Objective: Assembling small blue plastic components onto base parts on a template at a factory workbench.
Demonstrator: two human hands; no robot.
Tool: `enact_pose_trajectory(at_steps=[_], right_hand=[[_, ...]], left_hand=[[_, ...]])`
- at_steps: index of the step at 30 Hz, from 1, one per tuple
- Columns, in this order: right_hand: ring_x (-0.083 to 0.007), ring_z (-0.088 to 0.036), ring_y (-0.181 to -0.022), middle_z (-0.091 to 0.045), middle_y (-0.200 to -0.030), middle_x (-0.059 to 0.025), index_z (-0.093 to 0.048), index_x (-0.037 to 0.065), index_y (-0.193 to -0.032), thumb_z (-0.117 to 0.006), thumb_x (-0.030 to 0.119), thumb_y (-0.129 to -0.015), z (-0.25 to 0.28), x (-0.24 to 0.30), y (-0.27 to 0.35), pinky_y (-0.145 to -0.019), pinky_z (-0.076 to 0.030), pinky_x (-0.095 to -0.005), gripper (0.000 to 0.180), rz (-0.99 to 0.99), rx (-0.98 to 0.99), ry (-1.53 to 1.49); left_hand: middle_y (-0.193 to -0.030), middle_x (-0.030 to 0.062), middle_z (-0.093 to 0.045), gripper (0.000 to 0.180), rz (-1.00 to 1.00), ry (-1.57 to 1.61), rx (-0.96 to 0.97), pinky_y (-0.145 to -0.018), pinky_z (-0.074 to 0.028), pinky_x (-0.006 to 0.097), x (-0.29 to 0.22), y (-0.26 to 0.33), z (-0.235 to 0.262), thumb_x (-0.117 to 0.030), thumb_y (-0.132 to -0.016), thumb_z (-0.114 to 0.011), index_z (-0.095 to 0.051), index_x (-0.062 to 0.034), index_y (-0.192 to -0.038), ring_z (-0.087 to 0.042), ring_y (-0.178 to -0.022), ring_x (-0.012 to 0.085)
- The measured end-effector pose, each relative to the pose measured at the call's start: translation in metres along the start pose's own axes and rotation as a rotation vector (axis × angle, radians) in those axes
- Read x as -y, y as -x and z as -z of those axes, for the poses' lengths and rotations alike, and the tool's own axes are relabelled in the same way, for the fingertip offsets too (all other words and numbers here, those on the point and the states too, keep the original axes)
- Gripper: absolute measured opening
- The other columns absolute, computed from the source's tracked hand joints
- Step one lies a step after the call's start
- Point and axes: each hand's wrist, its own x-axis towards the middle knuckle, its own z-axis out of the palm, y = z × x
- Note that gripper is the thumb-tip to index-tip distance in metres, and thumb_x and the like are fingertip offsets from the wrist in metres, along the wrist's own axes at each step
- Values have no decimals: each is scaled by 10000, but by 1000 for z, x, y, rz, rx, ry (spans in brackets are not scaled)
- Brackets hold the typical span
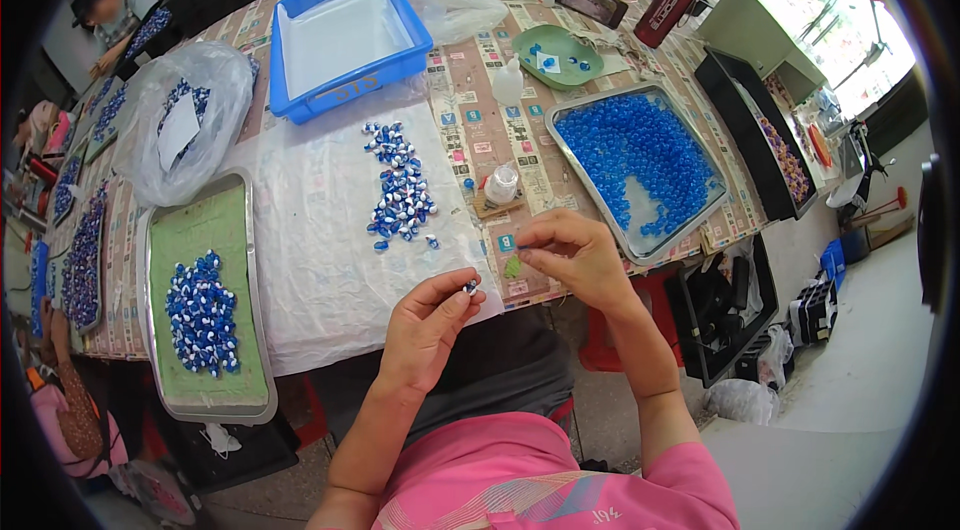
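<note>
My left hand (425, 325) is raised at the table's front edge. A small blue-and-white piece (471, 286) is pinched between its thumb and forefinger. To its right, my right hand (578, 255) has thumb and forefinger pressed together; what they hold, if anything, is too small to make out. A small clear bottle (501, 186) stands on a brown pad just beyond the hands. Beyond my left hand, loose blue-and-white pieces (402, 192) lie scattered over a white sheet (310, 260). A metal tray (690, 248) of shiny blue beads (640, 145) sits beyond my right hand.
At the left, a green-lined metal tray (205, 220) holds more blue-and-white pieces. Farther back are a plastic bag (225, 90), a blue tray (290, 112), a green dish (565, 45), a white squeeze bottle (507, 82), a propped phone (590, 2) and a red flask (672, 2). People sit at far left.
</note>
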Motion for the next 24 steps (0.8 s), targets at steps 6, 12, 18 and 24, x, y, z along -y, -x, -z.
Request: enact_pose_trajectory(at_steps=[6, 12, 18, 24], right_hand=[[-60, -606, -811, -665, -974, -34, -740, 8, -953, -736, -12, -818, 8, 8, -21, -668, -462, -188, 137, -1, -130, 132], [-99, -632, -751, -705, -910, -56, -745, 29, -949, -740, 7, -786, 0, 21, -51, -639, -484, -225, 164, 170, -206, 360], [-164, -644, -710, -710, -865, -60, -737, 47, -917, -743, 50, -781, -11, 19, -76, -608, -485, -273, 137, 261, -125, 547], [-178, -650, -721, -715, -869, -57, -732, 53, -907, -741, 39, -775, -22, 26, -74, -616, -491, -283, 133, 271, -124, 562]], left_hand=[[-1159, 113, -667, 266, -1, 27, 27, -913, -546, 308, -2, 2, 4, -11, -953, -611, -627, 17, -1217, -667, -1020, 192], [-1126, 113, -673, 257, -37, -76, 0, -892, -551, 301, -7, 10, 3, -13, -950, -614, -627, 22, -1205, -667, -972, 172], [-1106, 96, -671, 292, -34, -13, 11, -906, -549, 297, -15, 15, 10, -38, -961, -619, -616, 18, -1247, -665, -978, 161], [-1082, 119, -677, 234, -54, -1, -47, -833, -581, 298, -23, 18, 11, -65, -974, -607, -621, 8, -1196, -687, -955, 188]])
